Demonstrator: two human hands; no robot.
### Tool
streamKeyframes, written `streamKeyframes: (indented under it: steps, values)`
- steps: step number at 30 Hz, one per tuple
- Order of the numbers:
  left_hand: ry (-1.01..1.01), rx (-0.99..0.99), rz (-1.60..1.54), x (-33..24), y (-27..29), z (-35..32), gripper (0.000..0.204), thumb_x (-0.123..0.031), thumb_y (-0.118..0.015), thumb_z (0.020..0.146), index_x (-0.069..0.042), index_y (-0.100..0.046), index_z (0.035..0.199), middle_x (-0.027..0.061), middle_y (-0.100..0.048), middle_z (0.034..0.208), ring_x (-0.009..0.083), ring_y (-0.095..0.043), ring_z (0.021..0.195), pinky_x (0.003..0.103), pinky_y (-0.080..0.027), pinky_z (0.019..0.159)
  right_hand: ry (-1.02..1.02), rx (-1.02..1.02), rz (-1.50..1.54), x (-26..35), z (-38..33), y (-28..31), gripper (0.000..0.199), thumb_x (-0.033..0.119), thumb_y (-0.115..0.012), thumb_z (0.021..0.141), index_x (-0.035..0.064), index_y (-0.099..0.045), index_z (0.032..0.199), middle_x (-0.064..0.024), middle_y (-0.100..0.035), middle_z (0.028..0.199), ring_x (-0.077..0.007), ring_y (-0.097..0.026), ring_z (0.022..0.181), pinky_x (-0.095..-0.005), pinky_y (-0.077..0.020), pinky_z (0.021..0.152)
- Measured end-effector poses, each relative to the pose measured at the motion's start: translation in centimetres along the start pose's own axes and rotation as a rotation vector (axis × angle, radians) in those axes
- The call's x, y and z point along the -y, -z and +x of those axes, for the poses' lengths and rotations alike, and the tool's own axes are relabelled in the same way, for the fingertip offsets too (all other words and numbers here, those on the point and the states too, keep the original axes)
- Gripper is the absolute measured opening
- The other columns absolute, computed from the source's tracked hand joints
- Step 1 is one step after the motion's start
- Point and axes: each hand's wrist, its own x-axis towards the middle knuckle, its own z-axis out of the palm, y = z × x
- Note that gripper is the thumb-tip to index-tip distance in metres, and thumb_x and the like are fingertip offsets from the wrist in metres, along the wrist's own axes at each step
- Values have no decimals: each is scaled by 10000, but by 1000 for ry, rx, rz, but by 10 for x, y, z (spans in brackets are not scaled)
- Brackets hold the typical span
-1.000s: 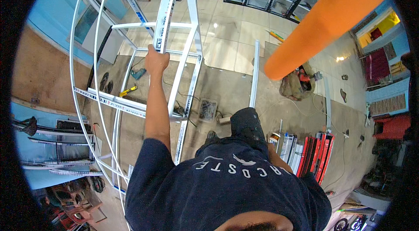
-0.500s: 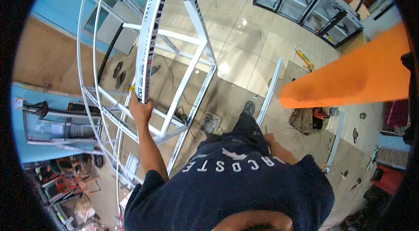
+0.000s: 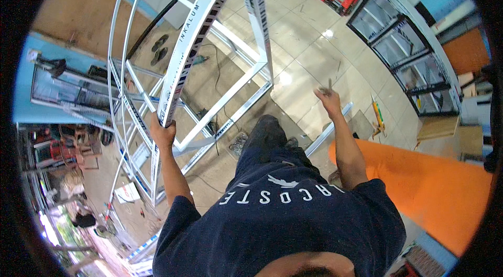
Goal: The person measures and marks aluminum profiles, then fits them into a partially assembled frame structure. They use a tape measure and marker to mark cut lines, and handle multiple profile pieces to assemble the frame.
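A tall white aluminium frame (image 3: 195, 41) of bars stands in front of me on the tiled floor. My left hand (image 3: 162, 131) grips the lower part of its nearest upright bar, which carries printed film. My right hand (image 3: 328, 99) is raised out to the right, apart from the frame, with its fingers closed on a small thin object that I cannot identify. My dark blue shirt and dark trousers fill the lower middle of the view.
A loose aluminium bar (image 3: 327, 130) lies on the tiles below my right hand. An orange surface (image 3: 435, 183) spreads at the right. Black-framed glass cabinets (image 3: 408, 52) stand at the far right. A power tool (image 3: 200, 58) and sandals (image 3: 157, 49) lie on the floor behind the frame.
My view has swung, so the frame now leans further across the picture. My left hand stays on the upright bar. My right hand has come up into view on the right.
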Motion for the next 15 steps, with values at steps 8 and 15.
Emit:
streamKeyframes:
  steps: [8,15]
  values:
    - [107,-5,88,5,-5,-1,549,-150,-774,623,-42,-632,1141,200,-683,906,443,-667,826,485,-530,737,502,347,46,293,84,-96,752,296,-935,733,-6,-601,1335,-79,-701,1108,-99,-609,862,-256,-505,736]
    - [120,-84,52,-2,-3,6,456,-168,-783,602,-60,-632,1018,156,-635,883,409,-628,810,464,-506,713,581,412,294,323,119,-139,285,136,-802,887,-4,-653,1086,-65,-738,947,-143,-666,866,-327,-549,785]
